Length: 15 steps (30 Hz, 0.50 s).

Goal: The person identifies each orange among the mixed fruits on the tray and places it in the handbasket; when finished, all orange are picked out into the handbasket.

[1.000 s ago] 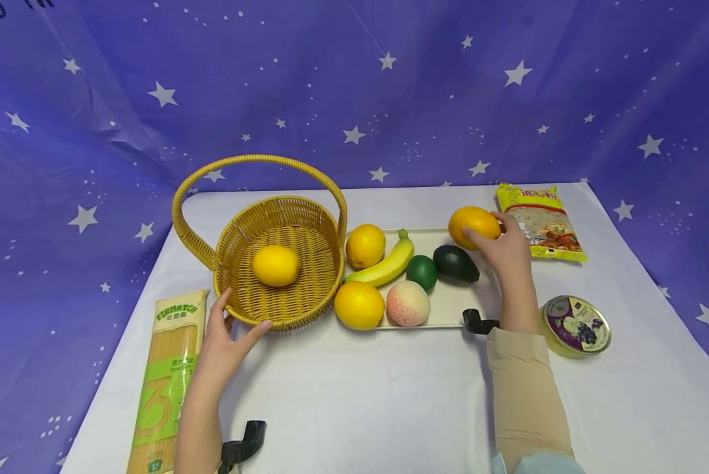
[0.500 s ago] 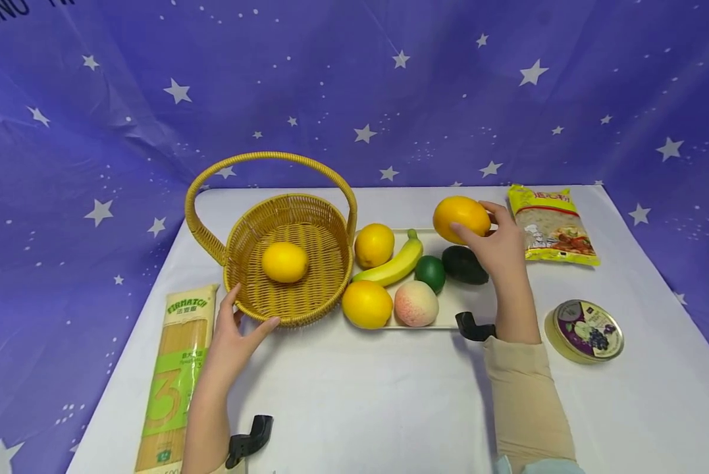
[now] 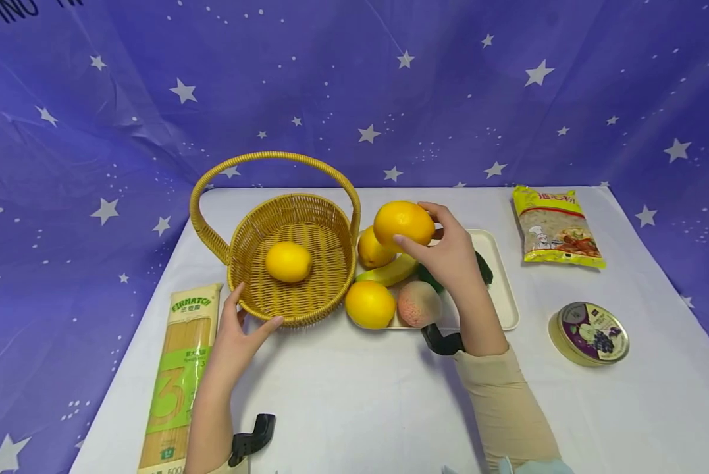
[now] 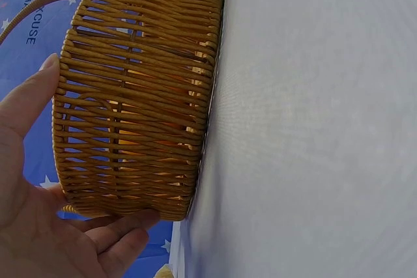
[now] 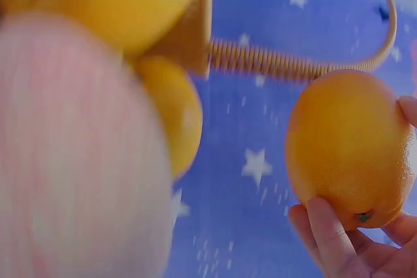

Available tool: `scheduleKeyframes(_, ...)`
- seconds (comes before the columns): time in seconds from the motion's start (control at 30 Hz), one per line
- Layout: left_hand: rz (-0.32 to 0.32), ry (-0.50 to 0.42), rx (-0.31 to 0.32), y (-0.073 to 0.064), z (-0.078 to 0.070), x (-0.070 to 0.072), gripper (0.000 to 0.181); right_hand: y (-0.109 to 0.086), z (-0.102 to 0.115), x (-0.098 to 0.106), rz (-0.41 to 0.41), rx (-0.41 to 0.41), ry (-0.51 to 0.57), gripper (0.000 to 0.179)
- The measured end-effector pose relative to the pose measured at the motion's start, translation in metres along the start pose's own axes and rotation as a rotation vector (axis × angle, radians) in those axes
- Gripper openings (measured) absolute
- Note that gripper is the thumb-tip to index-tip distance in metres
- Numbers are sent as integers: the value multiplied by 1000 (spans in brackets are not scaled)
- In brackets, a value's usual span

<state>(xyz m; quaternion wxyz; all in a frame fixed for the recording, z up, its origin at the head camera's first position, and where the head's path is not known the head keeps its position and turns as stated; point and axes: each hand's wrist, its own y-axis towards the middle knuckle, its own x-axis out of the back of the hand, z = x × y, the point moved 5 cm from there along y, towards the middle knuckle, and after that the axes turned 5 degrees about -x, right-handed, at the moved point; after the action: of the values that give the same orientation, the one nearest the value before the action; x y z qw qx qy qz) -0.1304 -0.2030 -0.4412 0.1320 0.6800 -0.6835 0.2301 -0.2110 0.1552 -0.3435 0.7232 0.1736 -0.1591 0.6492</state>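
Orange (image 3: 404, 224): plump, glossy, green stem spot; at fingertips of right hand (image 3: 450, 255), pinched against thumb, apparently above tray (image 3: 501, 283). Left hand (image 3: 237, 339) holds basket (image 3: 328, 270), thumb and fingers spread.

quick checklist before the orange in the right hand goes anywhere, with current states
1. Right hand holding the orange: ok.
2. Left hand on the basket: ok, touching.
3. Basket upright on the table: ok.
4. Room inside basket: ok, one yellow fruit with bare weave around it.
5. Orange over the basket: not ok, it is to the right.
6. Clearance past the handle: cannot tell, depth unclear.
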Motion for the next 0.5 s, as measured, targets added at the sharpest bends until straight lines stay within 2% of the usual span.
scheduleKeyframes(0.17,-1,0,-2,0,-1,0,108,-10,20,-31,112,37,15,76)
scheduleKeyframes(0.33,-2,12,19,0,-2,0,109,-17,29,-65,202,64,5,78)
scheduleKeyframes(0.5,-3,25,39,-2,-2,0,110,-24,35,-97,246,177,-75,75)
